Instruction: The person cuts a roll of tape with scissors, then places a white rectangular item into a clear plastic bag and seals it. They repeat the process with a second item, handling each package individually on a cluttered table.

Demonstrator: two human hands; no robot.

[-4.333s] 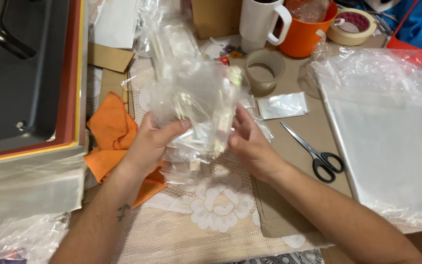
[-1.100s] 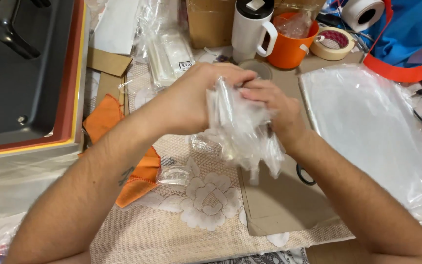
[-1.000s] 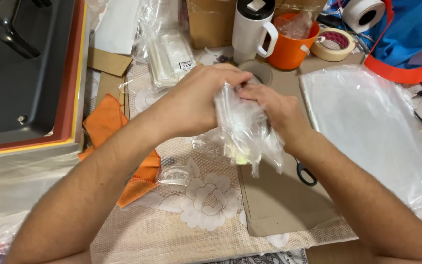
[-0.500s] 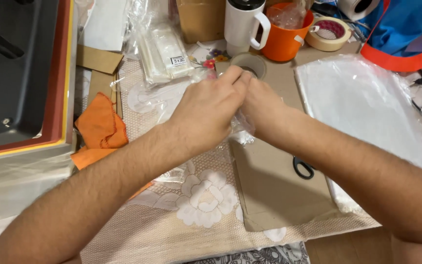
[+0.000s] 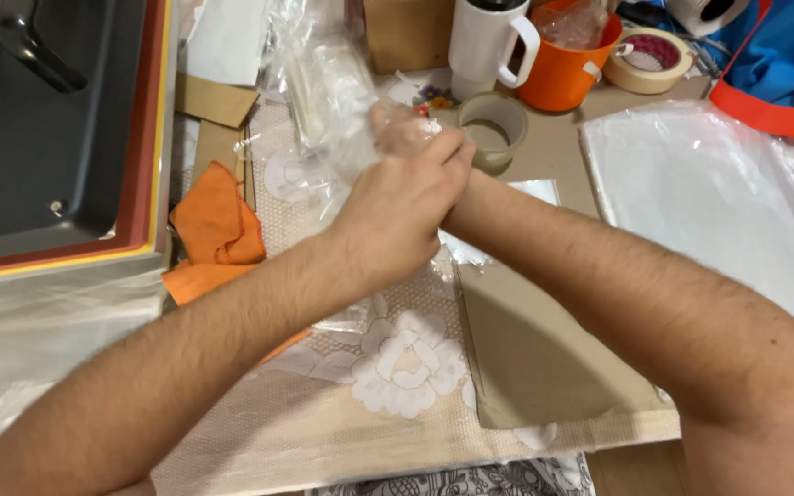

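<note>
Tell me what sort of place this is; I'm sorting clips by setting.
Probably a home packing table. Tape rolls, a stack of clear bags and cardboard lie on a lace cloth, and both hands grip a clear bag.

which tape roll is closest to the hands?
The brownish tape roll lying flat just beyond the left hand, in front of the white mug. The cream masking tape roll sits farther back, right of the orange cup.
</note>
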